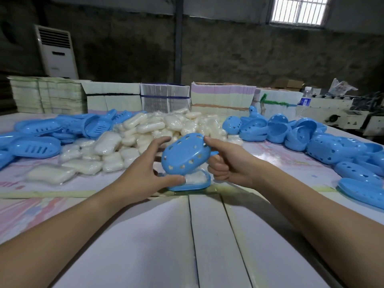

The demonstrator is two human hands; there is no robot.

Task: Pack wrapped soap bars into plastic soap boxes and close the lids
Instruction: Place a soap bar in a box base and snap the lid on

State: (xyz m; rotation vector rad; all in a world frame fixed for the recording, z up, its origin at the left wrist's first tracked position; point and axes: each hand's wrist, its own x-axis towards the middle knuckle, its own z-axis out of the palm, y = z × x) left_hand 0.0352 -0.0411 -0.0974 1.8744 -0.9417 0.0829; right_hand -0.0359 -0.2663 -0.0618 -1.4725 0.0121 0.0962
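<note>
A blue soap box base lies on the table in front of me with a wrapped white soap bar inside it. Above it a blue perforated lid stands tilted, half raised over the soap. My left hand holds the base's left end with the thumb, its fingers spread toward the lid's left side. My right hand pinches the lid's upper right rim, with the other fingers curled.
A heap of wrapped soap bars fills the table's middle. Blue box bases pile up at the left, blue lids at the right. Stacked flat cartons line the far edge. White boards lie before me.
</note>
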